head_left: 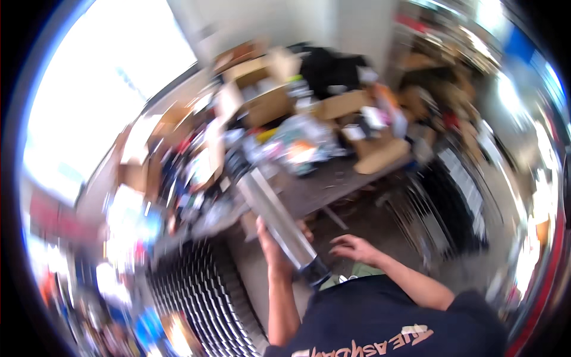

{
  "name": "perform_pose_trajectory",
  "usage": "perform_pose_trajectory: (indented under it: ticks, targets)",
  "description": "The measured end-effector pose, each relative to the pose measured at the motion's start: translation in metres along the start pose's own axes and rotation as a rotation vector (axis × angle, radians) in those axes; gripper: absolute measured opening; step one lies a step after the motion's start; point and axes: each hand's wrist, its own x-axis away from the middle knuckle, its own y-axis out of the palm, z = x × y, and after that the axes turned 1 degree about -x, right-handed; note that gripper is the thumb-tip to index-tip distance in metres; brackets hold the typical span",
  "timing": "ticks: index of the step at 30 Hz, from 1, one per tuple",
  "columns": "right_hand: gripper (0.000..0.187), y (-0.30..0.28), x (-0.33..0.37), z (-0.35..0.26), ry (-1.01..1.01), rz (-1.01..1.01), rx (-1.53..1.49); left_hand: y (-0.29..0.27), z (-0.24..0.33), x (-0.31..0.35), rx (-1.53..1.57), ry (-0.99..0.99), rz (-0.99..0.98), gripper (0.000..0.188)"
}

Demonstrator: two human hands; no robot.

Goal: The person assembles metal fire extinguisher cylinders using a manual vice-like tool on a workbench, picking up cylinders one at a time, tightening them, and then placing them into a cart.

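Note:
A long silver metal tube-like piece (278,219) with black ends slants in front of my body. Around its lower half my left hand (272,247) is closed, thumb on the near side and fingertips showing past the far edge. The lower black end lies close to my dark shirt, while the upper one reaches toward the cluttered table. To the right of the piece, my right hand (355,247) hangs apart from it, fingers loosely spread and holding nothing. Motion blur hides the finer detail of the piece.
Ahead stands a dark table (321,189) heaped with an open cardboard box (266,106), clear plastic bags (303,143) and loose parts. Stacks of black, ribbed items stand at the lower left (199,291) and at the right (449,199). A bright window (107,77) fills the upper left.

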Motion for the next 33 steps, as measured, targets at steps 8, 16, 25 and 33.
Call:
perform_pose_trajectory:
  ticks: [8,16,25,33]
  targets:
    - [0.045,-0.047,0.095,0.022,-0.117,0.397,-0.458,0.045,-0.162,-0.054,-1.553,0.163,-0.484,0.041]
    - [0.051,-0.239,0.312,0.116,0.435,1.093,-0.472,0.033,-0.264,-0.04,-1.809,0.074,-0.385,0.035]
    - [0.05,-0.544,0.456,0.193,0.591,1.491,-0.197,-0.043,-0.331,-0.04,-1.39,-0.542,-0.128,0.032]
    - [0.034,-0.507,0.297,0.224,0.592,1.762,0.453,-0.16,-0.297,0.034,-1.036,-0.598,0.466,0.035]
